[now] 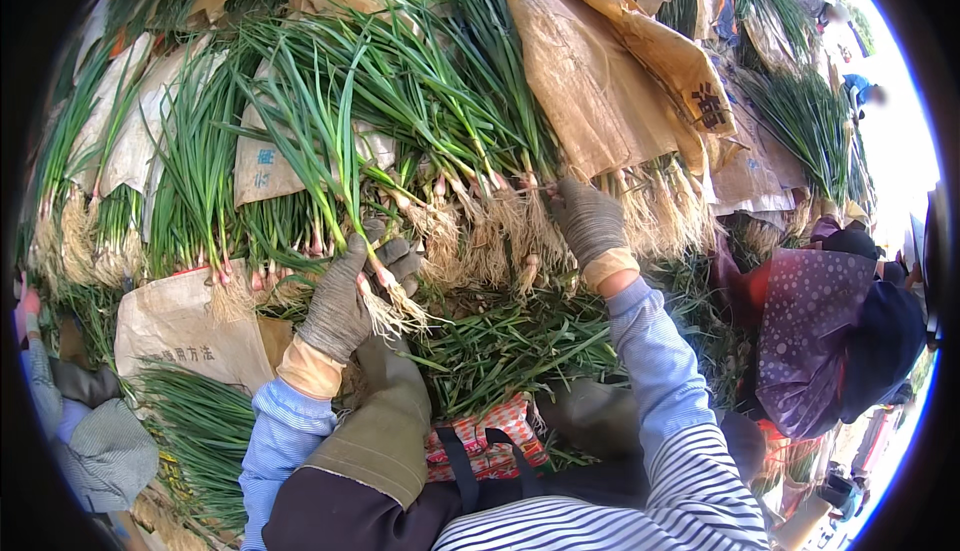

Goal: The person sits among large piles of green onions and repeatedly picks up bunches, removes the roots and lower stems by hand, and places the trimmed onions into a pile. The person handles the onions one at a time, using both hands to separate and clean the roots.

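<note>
In my gloved left hand (341, 299) are a couple of green garlic plants (356, 213). Their leaves point up and away from me, and their pale roots (394, 314) hang past the fingers on the right. My gloved right hand (592, 221) is at the edge of a heap of green garlic (465, 115), level with the stem bases. Its fingers are curled around a thin pinkish stem, with the fingertips partly hidden. Below and left of that hand hang matted, straw-coloured roots (510, 236).
Printed brown sacking (600, 78) covers garlic at right; a pale sack (187, 326) lies at left. Stripped leaves (517, 348) litter the ground before me. A red patterned bag (487, 442) sits between my legs. People crouch at right (817, 341) and left (105, 446).
</note>
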Tool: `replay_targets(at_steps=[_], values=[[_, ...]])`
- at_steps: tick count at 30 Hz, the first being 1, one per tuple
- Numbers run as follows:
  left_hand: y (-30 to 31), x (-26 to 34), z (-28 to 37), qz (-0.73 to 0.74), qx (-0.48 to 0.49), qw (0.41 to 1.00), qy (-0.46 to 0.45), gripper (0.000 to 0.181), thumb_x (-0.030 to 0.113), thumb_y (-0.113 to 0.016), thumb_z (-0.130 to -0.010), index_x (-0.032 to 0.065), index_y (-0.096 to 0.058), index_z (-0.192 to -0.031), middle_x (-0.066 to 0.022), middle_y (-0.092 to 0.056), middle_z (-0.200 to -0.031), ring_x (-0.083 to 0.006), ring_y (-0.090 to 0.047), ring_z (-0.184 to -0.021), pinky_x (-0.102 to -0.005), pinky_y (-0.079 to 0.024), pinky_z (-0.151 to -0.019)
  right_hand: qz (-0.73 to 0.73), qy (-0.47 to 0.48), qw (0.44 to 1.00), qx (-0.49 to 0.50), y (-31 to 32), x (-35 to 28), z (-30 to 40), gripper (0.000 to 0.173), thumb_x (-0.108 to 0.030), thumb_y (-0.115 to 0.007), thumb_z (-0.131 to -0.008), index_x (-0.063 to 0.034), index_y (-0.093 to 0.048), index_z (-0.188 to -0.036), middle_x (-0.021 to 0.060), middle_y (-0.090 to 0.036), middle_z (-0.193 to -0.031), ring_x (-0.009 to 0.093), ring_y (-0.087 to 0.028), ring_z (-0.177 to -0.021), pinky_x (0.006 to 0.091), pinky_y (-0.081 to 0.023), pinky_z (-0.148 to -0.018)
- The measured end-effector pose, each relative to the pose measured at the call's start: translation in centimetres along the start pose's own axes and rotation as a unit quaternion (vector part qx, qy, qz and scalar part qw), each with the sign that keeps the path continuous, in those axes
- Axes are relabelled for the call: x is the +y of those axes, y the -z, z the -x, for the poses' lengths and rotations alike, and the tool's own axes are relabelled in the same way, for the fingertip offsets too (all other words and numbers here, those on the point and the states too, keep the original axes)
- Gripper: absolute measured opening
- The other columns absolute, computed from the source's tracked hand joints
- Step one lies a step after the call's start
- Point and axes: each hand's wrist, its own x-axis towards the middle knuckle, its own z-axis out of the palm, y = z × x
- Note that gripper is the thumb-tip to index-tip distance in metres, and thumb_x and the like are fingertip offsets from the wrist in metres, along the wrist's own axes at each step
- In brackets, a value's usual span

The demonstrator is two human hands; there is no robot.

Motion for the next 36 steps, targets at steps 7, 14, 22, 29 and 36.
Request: replay_targets(at_steps=[7, 14, 22, 29, 36], values=[[-0.7, -0.3, 0.3, -0.054, -0.067, 0.996, 0.022, 0.026, 0.027, -0.064, -0.091, 0.0074, -0.059, -0.108, -0.0058, -0.065, -0.1, -0.0075, -0.057, -0.071, -0.0223, -0.046, -0.056, -0.395, -0.092, 0.891, -0.206, -1.3, -3.0, 3.7, 0.019, -0.016, -0.072, -0.084, -0.0025, -0.066, -0.097, -0.0039, -0.063, -0.08, 0.006, -0.056, -0.071, 0.024, -0.048, -0.064], [-0.9, -2.5, 0.3, -0.075, -0.085, 0.993, 0.026, 0.017, 0.013, -0.071, -0.083, 0.0081, -0.058, -0.093, -0.0082, -0.066, -0.095, -0.022, -0.063, -0.089, -0.0354, -0.053, -0.079, -0.575, -0.08, 0.797, -0.166, -4.9, -5.5, 7.2, 0.014, -0.003, -0.064, -0.088, 0.0004, -0.065, -0.102, 0.003, -0.067, -0.091, 0.009, -0.058, -0.084, 0.0249, -0.049, -0.073], [-1.5, -2.1, 2.3, 0.003, -0.08, 0.992, 0.095, 0.022, 0.017, -0.071, -0.083, 0.0087, -0.056, -0.098, -0.0082, -0.063, -0.091, -0.0232, -0.064, -0.084, -0.0387, -0.055, -0.072, -0.234, 0.305, 0.923, 0.019, -2.8, -10.3, 4.1, 0.037, -0.013, -0.067, -0.074, -0.0052, -0.057, -0.108, 0.0136, -0.058, -0.115, 0.034, -0.059, -0.097, 0.0425, -0.048, -0.083], [0.0, -2.3, 3.1, -0.004, -0.085, 0.993, 0.088, 0.02, 0.016, -0.071, -0.083, 0.0093, -0.057, -0.096, -0.0106, -0.064, -0.093, -0.0257, -0.065, -0.085, -0.0399, -0.055, -0.073, -0.588, -0.154, 0.792, -0.048, -2.7, -6.6, 2.1, 0.017, -0.019, -0.053, -0.089, -0.0028, -0.057, -0.087, 0.0074, -0.055, -0.069, 0.02, -0.057, -0.061, 0.0343, -0.046, -0.055], [0.3, -3.1, 2.2, -0.004, -0.029, 0.991, 0.129, 0.04, 0.03, -0.058, -0.092, 0.0028, -0.052, -0.122, -0.0099, -0.061, -0.096, -0.0257, -0.062, -0.091, -0.0428, -0.053, -0.085, -0.224, 0.022, 0.85, -0.477, -2.6, -7.4, 8.1, 0.04, -0.027, -0.062, -0.088, -0.0127, -0.058, -0.126, 0.012, -0.061, -0.123, 0.027, -0.059, -0.111, 0.0363, -0.048, -0.092]])
